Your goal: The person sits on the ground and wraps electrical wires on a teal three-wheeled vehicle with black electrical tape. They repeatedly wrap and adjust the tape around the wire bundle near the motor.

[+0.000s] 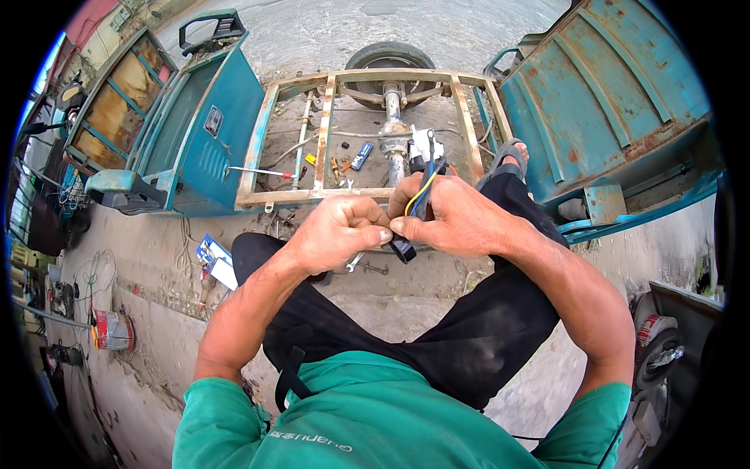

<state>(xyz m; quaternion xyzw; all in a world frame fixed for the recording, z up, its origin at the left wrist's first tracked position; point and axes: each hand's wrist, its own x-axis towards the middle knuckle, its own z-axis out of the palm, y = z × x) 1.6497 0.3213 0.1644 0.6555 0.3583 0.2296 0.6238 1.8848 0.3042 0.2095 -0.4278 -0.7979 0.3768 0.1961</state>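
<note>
My left hand (340, 227) and my right hand (457, 215) meet over the gap between my knees, fingertips almost touching. In my right hand is a bundle of yellow, blue and black wires (423, 195), running up toward a white-and-grey motor part (426, 146) on the axle. The left thumb and forefinger are pinched together on what looks like black electrical tape (403, 250), whose dark loop hangs just under the fingertips. The fingers hide exactly where tape and wires meet.
Ahead lies a rusty metal frame (328, 133) with an axle and a tyre (389, 56). Teal body panels (223, 129) stand at both sides. A screwdriver (262, 171), a blue box (362, 155) and a wrench (355, 262) lie around. A red-and-white bucket (114, 330) stands at left.
</note>
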